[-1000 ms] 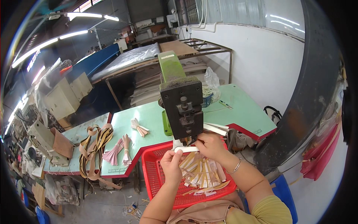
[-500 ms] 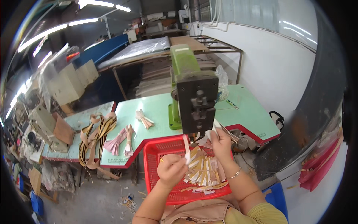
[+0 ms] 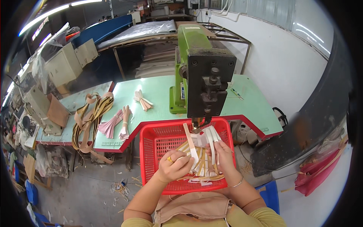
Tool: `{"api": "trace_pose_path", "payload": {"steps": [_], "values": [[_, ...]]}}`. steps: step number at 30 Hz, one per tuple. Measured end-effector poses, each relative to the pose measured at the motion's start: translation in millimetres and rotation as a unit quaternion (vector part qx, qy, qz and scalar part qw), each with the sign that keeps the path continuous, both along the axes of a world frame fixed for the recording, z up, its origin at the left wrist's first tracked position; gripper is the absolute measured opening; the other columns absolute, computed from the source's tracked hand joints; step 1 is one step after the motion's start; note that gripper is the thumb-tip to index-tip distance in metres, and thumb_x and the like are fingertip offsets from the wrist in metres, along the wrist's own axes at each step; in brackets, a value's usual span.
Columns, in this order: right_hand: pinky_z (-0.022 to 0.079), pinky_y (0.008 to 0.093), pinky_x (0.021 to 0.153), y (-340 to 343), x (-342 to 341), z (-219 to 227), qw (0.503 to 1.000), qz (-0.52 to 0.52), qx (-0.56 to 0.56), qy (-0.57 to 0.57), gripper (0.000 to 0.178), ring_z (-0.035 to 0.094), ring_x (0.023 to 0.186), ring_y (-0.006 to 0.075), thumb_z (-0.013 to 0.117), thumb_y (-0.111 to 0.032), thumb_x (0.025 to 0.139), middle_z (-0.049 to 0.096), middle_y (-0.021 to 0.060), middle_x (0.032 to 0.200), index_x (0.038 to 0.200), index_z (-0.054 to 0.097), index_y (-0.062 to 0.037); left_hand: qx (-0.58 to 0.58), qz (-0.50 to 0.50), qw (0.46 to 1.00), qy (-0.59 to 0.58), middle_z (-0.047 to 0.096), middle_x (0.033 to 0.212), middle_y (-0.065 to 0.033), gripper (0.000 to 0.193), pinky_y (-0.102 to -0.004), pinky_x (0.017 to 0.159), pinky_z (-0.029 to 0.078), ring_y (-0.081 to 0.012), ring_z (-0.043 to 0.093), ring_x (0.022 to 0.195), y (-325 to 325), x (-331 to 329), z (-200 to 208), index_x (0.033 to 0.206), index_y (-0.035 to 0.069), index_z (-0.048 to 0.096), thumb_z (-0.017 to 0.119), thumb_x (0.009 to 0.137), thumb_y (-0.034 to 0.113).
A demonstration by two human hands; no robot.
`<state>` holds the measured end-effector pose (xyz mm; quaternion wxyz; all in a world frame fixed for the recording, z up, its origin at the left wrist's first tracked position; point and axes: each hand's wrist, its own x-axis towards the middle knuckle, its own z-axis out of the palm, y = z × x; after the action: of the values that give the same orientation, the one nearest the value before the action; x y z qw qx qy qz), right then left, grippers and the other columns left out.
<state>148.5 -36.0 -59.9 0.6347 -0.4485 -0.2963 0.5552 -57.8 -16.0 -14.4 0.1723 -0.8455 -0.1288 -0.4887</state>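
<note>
My left hand (image 3: 174, 166) pinches one flat strip (image 3: 190, 142), beige toward its far end and white near my fingers. It stands up at a slant over the red plastic basket (image 3: 148, 176). Closed on several white strips (image 3: 210, 142), my right hand (image 3: 225, 157) is just right of it, at the basket's right side. Beige, yellow and white strips (image 3: 204, 166) lie heaped in the basket below both hands. Directly beyond them is the lower end of a green machine with a black head (image 3: 210, 83).
The machine stands on a pale green table (image 3: 155, 87) with a red edge. Bundled strips (image 3: 143, 100), a pink bundle (image 3: 110, 125) and striped webbing (image 3: 89, 117) lie on the left. A white wall (image 3: 280, 60) runs along the right; scraps (image 3: 121, 189) litter the floor.
My right hand has come down and nearer from beside the machine head, and its white strips now show plainly. The left hand still holds its strip. The view has tilted downward.
</note>
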Motion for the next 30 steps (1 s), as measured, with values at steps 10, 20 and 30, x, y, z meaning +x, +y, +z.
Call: {"api": "trace_pose_path", "payload": {"steps": [10, 20, 30], "values": [[0.044, 0.0291, 0.075, -8, -43, -3, 0.99, -0.005, -0.005, 0.143, 0.03, 0.053, 0.092, 0.0154, 0.035, -0.022, 0.091, 0.052, 0.0086, 0.107, 0.115, 0.042, -0.0054, -0.663, -0.118, 0.66, -0.333, 0.054, 0.077, -0.0055, 0.017, -0.0222, 0.056, 0.042, -0.0077, 0.051, 0.068, 13, 57, -58, 0.092, 0.0, 0.042, 0.053, 0.08, 0.006], [0.045, 0.0251, 0.071, -48, -13, 72, 0.855, 0.34, -0.069, -0.386, 0.025, 0.056, 0.071, 0.0111, 0.058, -0.02, 0.079, 0.06, 0.0088, 0.078, 0.095, 0.058, -0.0017, -0.653, -0.056, 0.747, -0.109, 0.06, 0.069, -0.0032, 0.017, -0.0224, 0.057, 0.043, -0.0067, 0.053, 0.062, 34, 35, -39, 0.089, 0.001, 0.061, 0.057, 0.082, 0.017], [0.043, 0.0218, 0.067, 11, 13, 48, 0.976, 0.139, 0.117, -0.122, 0.013, 0.054, 0.072, 0.0063, 0.059, -0.011, 0.08, 0.059, 0.0016, 0.08, 0.087, 0.059, -0.0004, -0.699, -0.073, 0.712, 0.008, 0.059, 0.064, -0.0051, 0.02, -0.0231, 0.055, 0.044, -0.0061, 0.053, 0.06, 33, 20, 54, 0.086, 0.001, 0.063, 0.064, 0.076, 0.019]]}}
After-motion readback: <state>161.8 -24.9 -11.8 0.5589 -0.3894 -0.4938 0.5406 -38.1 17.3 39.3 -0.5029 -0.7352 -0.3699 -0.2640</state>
